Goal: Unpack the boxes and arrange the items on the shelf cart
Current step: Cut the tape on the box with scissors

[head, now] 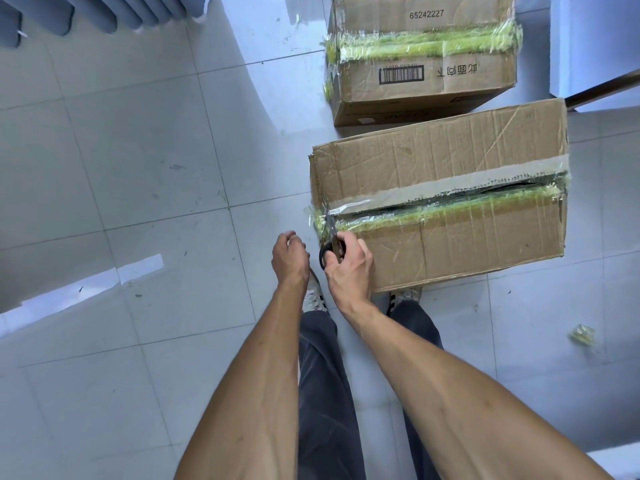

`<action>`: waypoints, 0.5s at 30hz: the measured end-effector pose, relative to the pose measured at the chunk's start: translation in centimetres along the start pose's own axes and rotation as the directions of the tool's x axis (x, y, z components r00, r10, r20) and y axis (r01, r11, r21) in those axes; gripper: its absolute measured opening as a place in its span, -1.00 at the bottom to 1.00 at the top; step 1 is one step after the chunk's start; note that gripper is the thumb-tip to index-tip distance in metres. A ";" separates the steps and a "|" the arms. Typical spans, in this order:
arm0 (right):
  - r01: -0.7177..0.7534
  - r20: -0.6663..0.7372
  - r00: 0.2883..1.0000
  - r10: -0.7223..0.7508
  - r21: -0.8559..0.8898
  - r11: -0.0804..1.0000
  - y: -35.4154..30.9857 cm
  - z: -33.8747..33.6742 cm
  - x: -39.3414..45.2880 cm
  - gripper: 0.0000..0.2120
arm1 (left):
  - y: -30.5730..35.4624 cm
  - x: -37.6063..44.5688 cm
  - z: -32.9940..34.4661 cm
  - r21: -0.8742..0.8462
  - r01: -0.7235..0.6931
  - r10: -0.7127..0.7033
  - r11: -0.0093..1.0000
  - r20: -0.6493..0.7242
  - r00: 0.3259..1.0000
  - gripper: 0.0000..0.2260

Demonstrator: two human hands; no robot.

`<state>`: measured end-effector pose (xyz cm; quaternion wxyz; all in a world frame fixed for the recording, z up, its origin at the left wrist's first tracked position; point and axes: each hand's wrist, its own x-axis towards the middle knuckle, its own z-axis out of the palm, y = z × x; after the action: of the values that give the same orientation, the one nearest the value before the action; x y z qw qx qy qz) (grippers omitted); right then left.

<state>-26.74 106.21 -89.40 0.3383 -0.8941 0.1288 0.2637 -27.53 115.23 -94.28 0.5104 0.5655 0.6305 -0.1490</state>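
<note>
Black-handled steel scissors (331,237), blades pointing away, are grasped by the right hand (348,268) at the taped brown cardboard box (446,202), lengthwise left-right on grey floor tiles (138,168). The left hand (289,256) is loosely curled, holding nothing.

Cool, even daylight fills the scene, and bright patches glare on the floor tiles (104,282) at lower left, perhaps from a window. Shadows are soft. Wide-angle distortion bends tile lines near the edges. Tape (433,46) on the boxes glints; focus is fairly sharp.
</note>
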 end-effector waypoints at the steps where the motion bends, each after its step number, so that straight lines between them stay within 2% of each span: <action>1: 0.004 -0.004 1.000 -0.004 -0.025 1.000 0.0 0.0 0.0 -0.73 | 0.8 0.2 -0.1 -0.006 -0.017 0.017 1.000 -0.010 1.000 -0.69; 4: 0.023 -0.018 1.000 -0.024 -0.054 0.998 0.0 -0.3 -0.5 -0.71 | 2.7 0.6 -0.2 0.033 -0.073 0.072 0.997 0.012 0.997 -0.68; 10: -0.001 -0.055 0.998 0.006 0.098 0.995 -0.1 0.0 -1.2 -0.71 | 4.5 0.2 -0.2 0.016 -0.128 0.127 0.992 0.055 0.990 -0.71; 15: 0.056 0.006 0.998 -0.056 -0.005 0.998 2.5 0.2 -4.2 -0.66 | 4.6 0.3 -0.5 -0.036 -0.113 0.115 0.993 0.062 0.991 -0.72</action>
<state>-31.29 104.72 -88.54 0.3435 -0.8975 0.1019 0.2570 -23.73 117.22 -92.49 0.5471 0.5871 0.5828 -0.1274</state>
